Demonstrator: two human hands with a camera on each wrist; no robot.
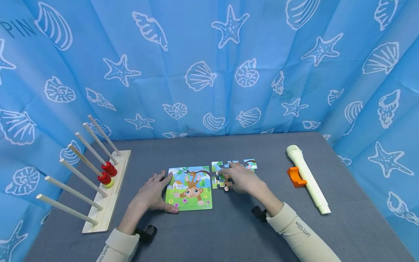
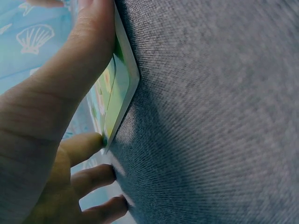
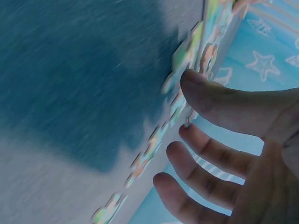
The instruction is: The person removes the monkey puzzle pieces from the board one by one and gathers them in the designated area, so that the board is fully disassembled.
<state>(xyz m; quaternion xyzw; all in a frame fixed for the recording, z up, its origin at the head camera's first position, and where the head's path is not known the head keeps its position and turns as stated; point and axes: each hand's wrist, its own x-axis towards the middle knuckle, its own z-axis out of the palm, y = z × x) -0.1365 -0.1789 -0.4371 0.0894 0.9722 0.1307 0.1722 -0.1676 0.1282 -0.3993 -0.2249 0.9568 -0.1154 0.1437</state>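
A square jigsaw puzzle board [image 1: 190,189] with a monkey, a house and flowers lies on the grey table. My left hand [image 1: 152,193] spans its left side, the thumb at the lower left corner and the index fingertip near the upper left. In the left wrist view, the thumb [image 2: 88,51] rests along the board's edge. Right of the board, my right hand [image 1: 242,178] pinches a puzzle piece [image 3: 208,58] between thumb and index finger, its other fingers loosely bent. Loose pieces [image 1: 216,166] lie around and partly under this hand.
On the left stands a wooden peg rack [image 1: 108,203] with upright sticks and red beads [image 1: 109,168]. A white microphone-shaped tube [image 1: 309,178] lies on the right, an orange clip [image 1: 296,177] against it. A blue shell-print curtain [image 1: 203,102] hangs behind the table.
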